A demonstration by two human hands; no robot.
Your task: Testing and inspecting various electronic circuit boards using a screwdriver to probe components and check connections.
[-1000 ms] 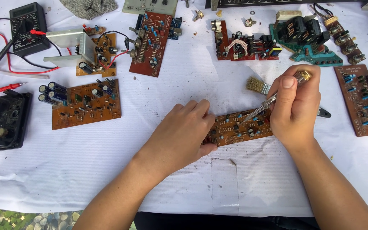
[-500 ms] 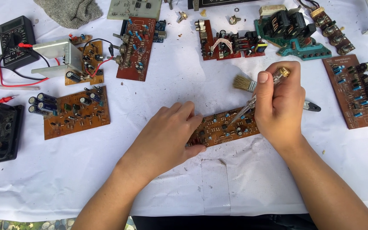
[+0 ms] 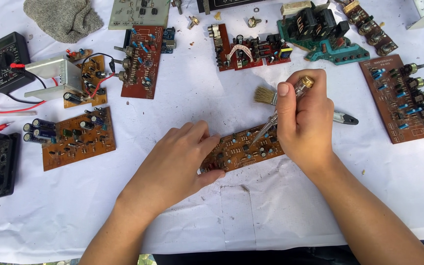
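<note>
A white cloth [image 3: 280, 216] covers the table. At centre frame the left hand [image 3: 180, 159] lies flat, pinning a brown circuit board [image 3: 244, 148] by its left end. The right hand [image 3: 306, 118] is clamped around a clear-handled screwdriver [image 3: 283, 110], tip on the board. A paintbrush [image 3: 266, 95] lies just behind.

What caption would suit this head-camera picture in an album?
Left hand steadies a brown circuit board while right hand probes it with a clear-handled screwdriver.

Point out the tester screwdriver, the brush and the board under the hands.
tester screwdriver [image 3: 271, 122], head view, clear shaft.
brush [image 3: 265, 95], head view, bristles.
circuit board [image 3: 244, 147], head view, middle of component side.
</note>
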